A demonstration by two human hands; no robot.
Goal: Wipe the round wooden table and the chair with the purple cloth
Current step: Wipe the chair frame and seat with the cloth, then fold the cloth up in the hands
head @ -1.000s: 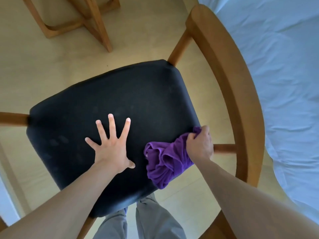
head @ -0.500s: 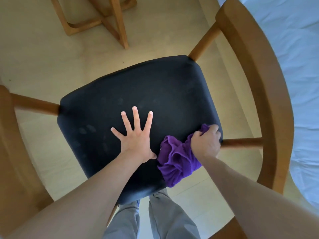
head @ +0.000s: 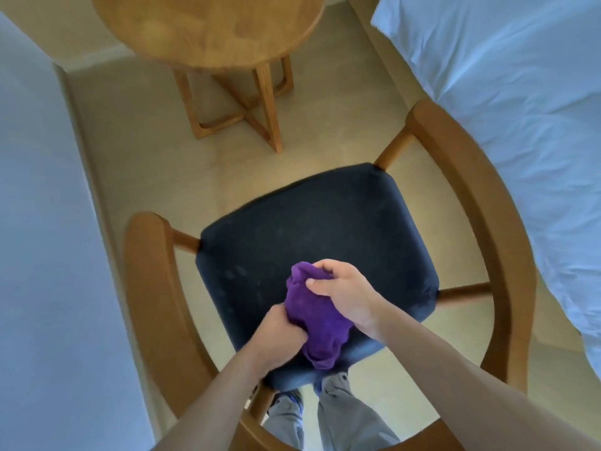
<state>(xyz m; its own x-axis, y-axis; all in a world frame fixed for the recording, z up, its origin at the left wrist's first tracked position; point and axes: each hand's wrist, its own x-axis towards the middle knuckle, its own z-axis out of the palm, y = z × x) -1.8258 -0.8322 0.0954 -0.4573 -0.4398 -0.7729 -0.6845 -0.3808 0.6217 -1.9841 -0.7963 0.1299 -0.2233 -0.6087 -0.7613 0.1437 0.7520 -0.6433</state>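
The purple cloth (head: 310,317) is bunched up over the near part of the chair's dark seat (head: 325,229). My left hand (head: 279,340) grips the cloth's lower left side. My right hand (head: 344,294) grips its upper right part, thumb and fingers curled into the fabric. The chair (head: 481,203) has a curved wooden back and armrests that ring the seat. The round wooden table (head: 208,27) stands beyond the chair at the top of the view, on crossed wooden legs.
A bed with white sheets (head: 520,109) runs along the right, close to the chair's arm. A pale wall (head: 39,255) fills the left side. Beige floor (head: 146,157) lies between chair and table. My grey trouser legs (head: 341,415) show below the seat.
My left hand has lifted off the seat and taken hold of the cloth. My right hand has brought the cloth from the seat's right edge toward the middle. The view has tilted up; the table top now shows.
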